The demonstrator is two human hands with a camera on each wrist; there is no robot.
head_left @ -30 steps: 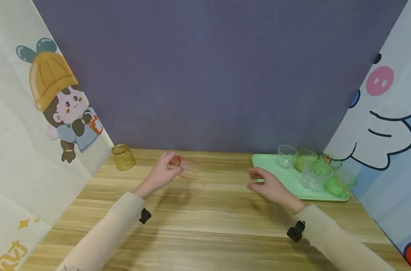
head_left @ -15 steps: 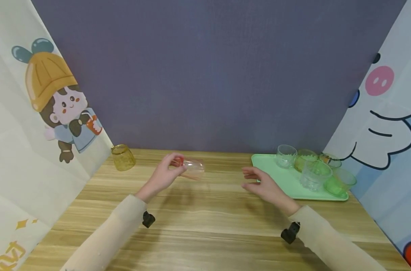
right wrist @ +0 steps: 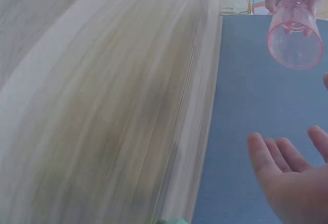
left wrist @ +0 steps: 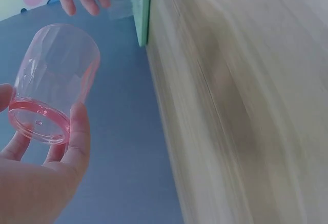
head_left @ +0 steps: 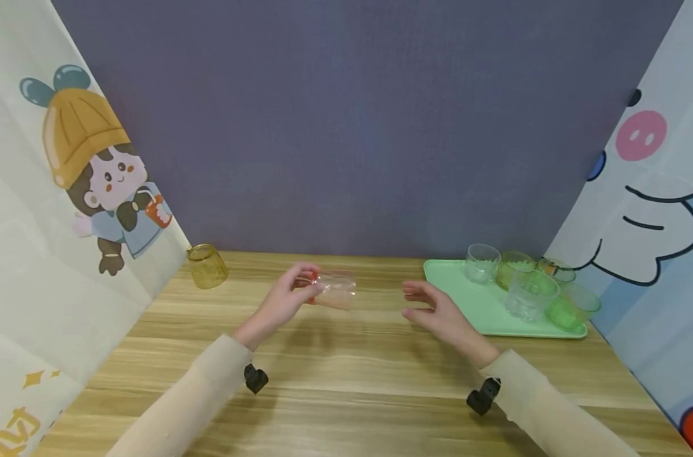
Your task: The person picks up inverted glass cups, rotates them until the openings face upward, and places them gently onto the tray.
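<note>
A wood-grain table [head_left: 346,374] carries a mint-green plastic tray [head_left: 483,304] at the right, holding clear and green glass cups [head_left: 529,295] clustered together; their contents are hard to make out. A yellow glass cup [head_left: 207,265] stands upside down at the far left. The left hand [head_left: 283,301] pinches an empty pink transparent cup [head_left: 334,289] sideways above the table, mouth toward the right hand [head_left: 438,311], whose fingers are spread, touching nothing.

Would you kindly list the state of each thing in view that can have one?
pink cup: on its side in the air, held at its base, empty
left hand: grips the pink cup
right hand: open, holding nothing
yellow cup: upside down on the table
green tray: flat on the table, carrying several upright cups
</note>
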